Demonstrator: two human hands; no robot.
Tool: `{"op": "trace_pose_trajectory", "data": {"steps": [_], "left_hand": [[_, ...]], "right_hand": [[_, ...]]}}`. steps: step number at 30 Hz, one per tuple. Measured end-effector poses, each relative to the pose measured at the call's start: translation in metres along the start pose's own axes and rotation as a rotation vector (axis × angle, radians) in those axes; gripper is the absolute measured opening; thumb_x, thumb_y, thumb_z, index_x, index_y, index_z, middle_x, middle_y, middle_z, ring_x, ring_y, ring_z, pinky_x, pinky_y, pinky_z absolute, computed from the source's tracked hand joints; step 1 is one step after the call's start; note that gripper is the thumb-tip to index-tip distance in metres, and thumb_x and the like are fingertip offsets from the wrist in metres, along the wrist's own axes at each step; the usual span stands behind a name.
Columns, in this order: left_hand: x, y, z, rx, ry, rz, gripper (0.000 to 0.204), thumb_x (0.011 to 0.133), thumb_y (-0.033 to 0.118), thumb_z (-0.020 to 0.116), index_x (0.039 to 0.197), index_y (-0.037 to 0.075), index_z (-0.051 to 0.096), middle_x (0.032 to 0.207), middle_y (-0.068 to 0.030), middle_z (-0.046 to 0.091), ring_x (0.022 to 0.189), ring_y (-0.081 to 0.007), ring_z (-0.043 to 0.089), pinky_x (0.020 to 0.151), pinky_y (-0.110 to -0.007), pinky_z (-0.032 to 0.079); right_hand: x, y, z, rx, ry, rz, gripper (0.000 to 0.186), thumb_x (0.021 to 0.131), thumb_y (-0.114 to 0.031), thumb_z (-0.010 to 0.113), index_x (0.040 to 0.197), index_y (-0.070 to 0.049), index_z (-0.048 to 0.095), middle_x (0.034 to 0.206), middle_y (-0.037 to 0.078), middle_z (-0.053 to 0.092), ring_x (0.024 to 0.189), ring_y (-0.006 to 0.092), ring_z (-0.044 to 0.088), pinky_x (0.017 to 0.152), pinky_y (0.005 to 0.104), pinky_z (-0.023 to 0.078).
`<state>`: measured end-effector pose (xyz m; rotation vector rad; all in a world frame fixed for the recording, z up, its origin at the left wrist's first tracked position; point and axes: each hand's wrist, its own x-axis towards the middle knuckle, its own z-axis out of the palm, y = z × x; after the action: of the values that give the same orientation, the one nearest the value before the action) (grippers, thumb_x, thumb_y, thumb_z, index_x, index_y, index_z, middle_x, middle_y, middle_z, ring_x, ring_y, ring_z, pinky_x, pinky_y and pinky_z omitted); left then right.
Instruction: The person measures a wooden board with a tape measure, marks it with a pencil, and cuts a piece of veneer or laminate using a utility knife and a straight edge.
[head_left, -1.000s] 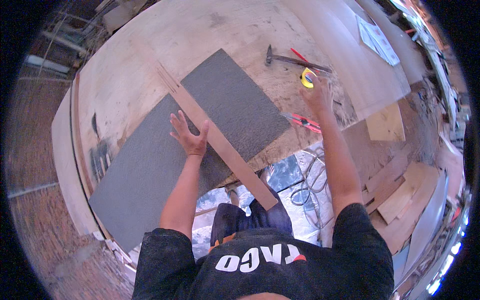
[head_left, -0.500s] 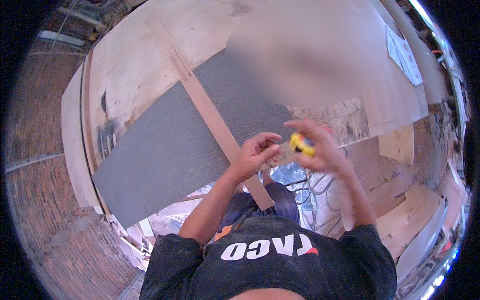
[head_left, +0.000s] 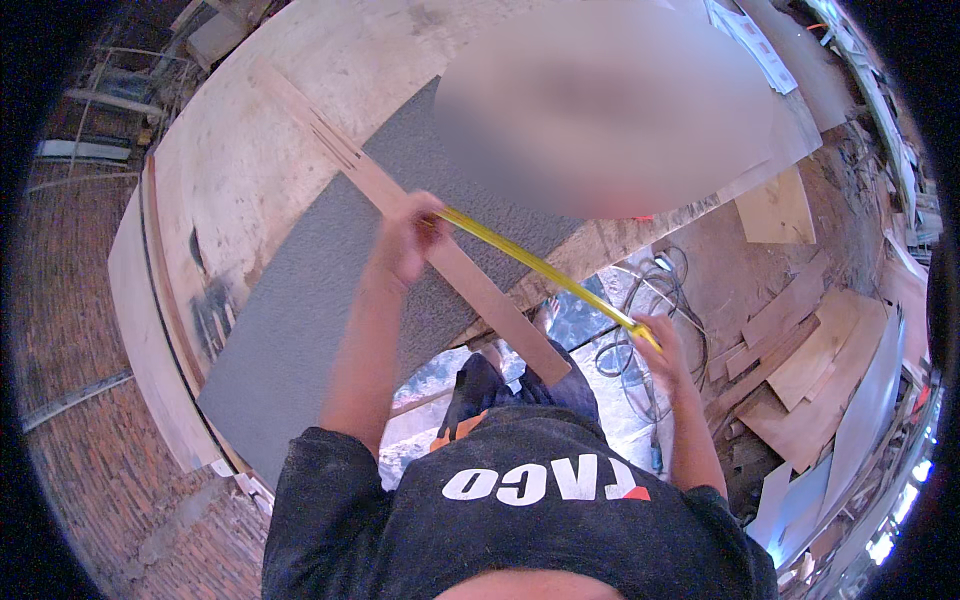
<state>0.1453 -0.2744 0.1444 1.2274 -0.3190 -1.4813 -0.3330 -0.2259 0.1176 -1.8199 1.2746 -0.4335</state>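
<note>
Left hand [head_left: 408, 235]: pinched on the free end of the yellow tape blade [head_left: 545, 270], pressed down over the wooden strip [head_left: 455, 265] where it crosses the grey sheet [head_left: 320, 300].
Right hand [head_left: 660, 350]: clenched round the tape's case end, off the near edge of the bench [head_left: 250, 160], above the floor; case itself hidden in the fist.
Tape blade: drawn taut in a straight line between both hands, running from the strip toward the lower right, passing over the near corner of the grey sheet and the bench edge.
Wooden strip: lying diagonally on the grey sheet, near end jutting past the bench edge over the lap.
Grey sheet: flat on the bench, long side slanted, near edge overhanging slightly.
Step in hand: by the look of it, measuring from the strip outward, tape stretched and held for a reading.
Next move calls for: likely keeping the left end fixed and the blade flat and straight while reading the mark.
Surroundings: coiled cable [head_left: 640, 320] and wood offcuts [head_left: 800, 360] on the floor at right; upper middle blurred, not readable.
</note>
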Motion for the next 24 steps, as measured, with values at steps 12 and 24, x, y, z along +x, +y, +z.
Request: {"op": "trace_pose_trajectory", "data": {"steps": [12,24], "left_hand": [[0.007,-0.025,-0.005,1.921,0.177,0.377,0.090,0.069,0.074,0.072,0.142,0.023,0.059,0.163,-0.0069,0.033,0.152,-0.0337,0.025,0.111,-0.079,0.015],[-0.006,-0.069,0.007,1.957,0.176,0.144,0.109,0.061,0.069,0.081,0.153,0.026,0.044,0.168,-0.0043,0.021,0.154,-0.0354,0.018,0.107,-0.085,0.006]], "right_hand": [[-0.002,0.017,0.063,-0.102,0.242,0.190,0.028,0.093,-0.028,0.065,0.105,-0.004,0.072,0.096,0.018,0.066,0.093,0.0346,0.063,0.084,0.0439,0.049],[0.005,0.025,0.071,-0.167,0.181,0.193,0.034,0.093,-0.034,0.063,0.108,-0.004,0.072,0.099,0.022,0.067,0.095,0.0381,0.062,0.086,0.0463,0.048]]}}
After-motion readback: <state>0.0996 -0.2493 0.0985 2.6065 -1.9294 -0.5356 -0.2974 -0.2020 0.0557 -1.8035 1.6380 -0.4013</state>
